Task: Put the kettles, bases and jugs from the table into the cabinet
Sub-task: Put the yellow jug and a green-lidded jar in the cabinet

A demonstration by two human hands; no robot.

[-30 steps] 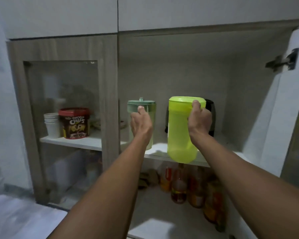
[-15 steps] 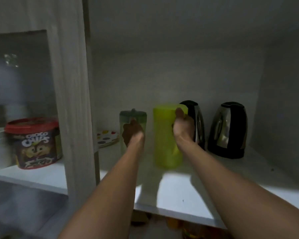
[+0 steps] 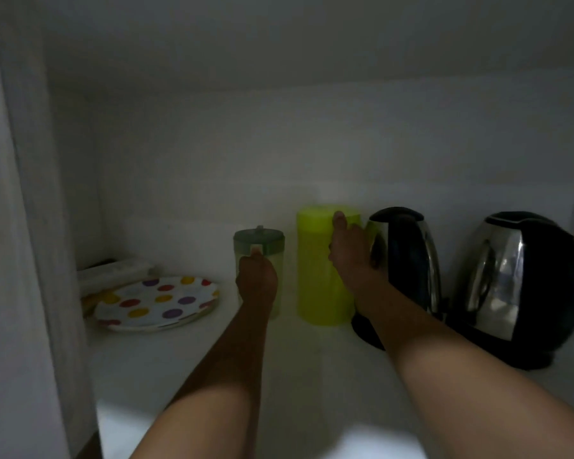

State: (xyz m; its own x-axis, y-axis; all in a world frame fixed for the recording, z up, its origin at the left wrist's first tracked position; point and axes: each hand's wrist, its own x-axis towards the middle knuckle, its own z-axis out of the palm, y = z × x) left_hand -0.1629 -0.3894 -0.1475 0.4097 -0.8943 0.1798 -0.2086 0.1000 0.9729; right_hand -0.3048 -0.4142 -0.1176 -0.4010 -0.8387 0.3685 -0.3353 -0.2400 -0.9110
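Note:
Deep inside the dim cabinet, a small clear jug with a grey-green lid [image 3: 259, 241] stands on the white shelf [image 3: 299, 376], and my left hand [image 3: 256, 283] grips its near side. Just to its right stands a taller lime-green jug [image 3: 315, 279]; my right hand [image 3: 348, 256] holds its handle side, thumb up on the lid. Two steel-and-black kettles stand on their bases further right: one [image 3: 408, 260] directly behind my right wrist, the other [image 3: 517, 286] at the far right.
A stack of polka-dot paper plates [image 3: 156, 301] lies on the shelf at the left, with a pale flat packet [image 3: 113, 270] behind it. The cabinet's wooden upright [image 3: 47, 260] rises at the left. Bare shelf lies in front of the jugs.
Both hands have carried the jugs further back into the cabinet and down onto the shelf. The view has moved in closer, so the glass door and cereal tub are out of sight.

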